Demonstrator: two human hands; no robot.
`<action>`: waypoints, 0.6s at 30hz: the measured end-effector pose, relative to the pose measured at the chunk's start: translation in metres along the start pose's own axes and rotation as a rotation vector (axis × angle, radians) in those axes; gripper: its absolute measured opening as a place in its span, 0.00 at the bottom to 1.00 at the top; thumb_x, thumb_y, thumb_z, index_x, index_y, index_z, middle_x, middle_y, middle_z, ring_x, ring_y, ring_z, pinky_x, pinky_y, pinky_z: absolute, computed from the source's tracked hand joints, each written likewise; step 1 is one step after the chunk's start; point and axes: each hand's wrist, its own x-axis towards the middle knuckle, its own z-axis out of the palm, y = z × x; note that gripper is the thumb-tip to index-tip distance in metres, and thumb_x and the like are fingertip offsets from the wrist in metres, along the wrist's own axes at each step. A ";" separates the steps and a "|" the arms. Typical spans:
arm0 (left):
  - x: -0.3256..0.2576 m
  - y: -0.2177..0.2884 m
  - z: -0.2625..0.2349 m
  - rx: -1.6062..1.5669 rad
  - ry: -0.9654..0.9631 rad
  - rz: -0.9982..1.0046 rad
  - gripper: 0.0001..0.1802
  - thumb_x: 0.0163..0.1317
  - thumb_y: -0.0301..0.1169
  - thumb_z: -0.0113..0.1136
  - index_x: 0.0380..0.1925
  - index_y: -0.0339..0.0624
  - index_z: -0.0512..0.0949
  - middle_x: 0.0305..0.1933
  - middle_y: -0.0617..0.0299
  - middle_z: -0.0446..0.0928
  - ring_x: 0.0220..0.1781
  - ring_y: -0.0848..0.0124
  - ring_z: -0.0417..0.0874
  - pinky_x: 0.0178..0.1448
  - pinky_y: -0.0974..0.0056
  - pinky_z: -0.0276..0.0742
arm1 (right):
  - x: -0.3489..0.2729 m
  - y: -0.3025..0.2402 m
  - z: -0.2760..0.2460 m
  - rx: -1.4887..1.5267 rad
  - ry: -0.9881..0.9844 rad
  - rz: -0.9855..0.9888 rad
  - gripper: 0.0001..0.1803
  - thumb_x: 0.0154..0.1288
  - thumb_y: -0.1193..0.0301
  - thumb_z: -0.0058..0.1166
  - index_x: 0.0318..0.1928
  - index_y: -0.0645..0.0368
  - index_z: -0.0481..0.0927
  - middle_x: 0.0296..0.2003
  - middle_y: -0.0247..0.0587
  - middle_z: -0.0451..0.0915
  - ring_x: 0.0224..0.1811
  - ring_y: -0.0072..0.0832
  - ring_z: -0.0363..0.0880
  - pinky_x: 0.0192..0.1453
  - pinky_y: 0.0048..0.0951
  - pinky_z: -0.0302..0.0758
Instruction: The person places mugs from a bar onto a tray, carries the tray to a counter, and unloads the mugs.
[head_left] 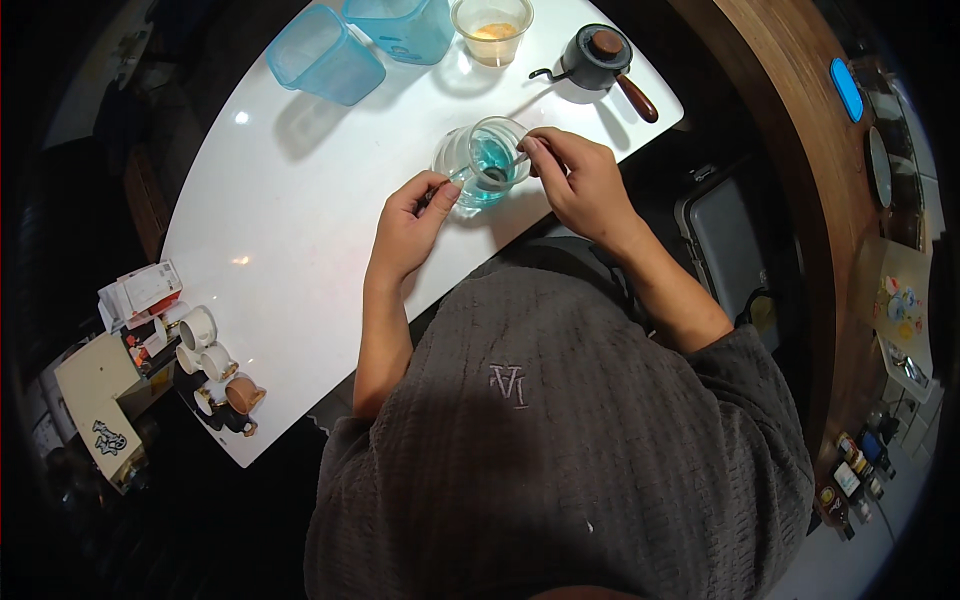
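A clear glass cup (485,150) with blue-green liquid in its bottom stands near the front edge of the white table (290,240). My left hand (410,222) is closed in a pinch at the cup's left side, where its handle appears to be. Over the right rim my right hand (583,185) pinches a thin spoon (515,160). The spoon slants down into the cup, its dark lower end in the liquid. Parts of the cup's rim are behind my fingers.
Two blue translucent containers (325,58) and a clear bowl (492,22) with tan contents stand beyond the cup. A dark pot (597,60) with a wooden handle is at far right. Several mugs (205,345) crowd the left corner near some boxes (140,292).
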 end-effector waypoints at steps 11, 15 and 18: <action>-0.003 -0.010 -0.005 -0.077 0.043 -0.068 0.12 0.69 0.37 0.57 0.32 0.40 0.76 0.27 0.75 0.67 0.31 0.82 0.62 0.38 0.74 0.60 | -0.019 -0.005 -0.030 -0.157 0.216 -0.686 0.10 0.53 0.79 0.62 0.39 0.59 0.82 0.31 0.36 0.81 0.29 0.30 0.76 0.35 0.29 0.68; -0.005 -0.011 -0.005 -0.099 0.043 -0.082 0.13 0.69 0.38 0.56 0.32 0.39 0.77 0.27 0.75 0.68 0.31 0.82 0.63 0.38 0.74 0.60 | -0.021 0.000 -0.025 -0.186 0.179 -0.674 0.13 0.50 0.81 0.62 0.39 0.60 0.82 0.31 0.38 0.81 0.29 0.30 0.77 0.34 0.29 0.69; -0.002 -0.012 -0.006 -0.084 0.014 -0.079 0.14 0.69 0.39 0.56 0.33 0.38 0.78 0.28 0.74 0.70 0.32 0.82 0.64 0.39 0.74 0.62 | -0.023 0.007 -0.020 -0.170 0.199 -0.648 0.14 0.49 0.82 0.62 0.39 0.60 0.82 0.31 0.38 0.81 0.29 0.31 0.77 0.34 0.30 0.69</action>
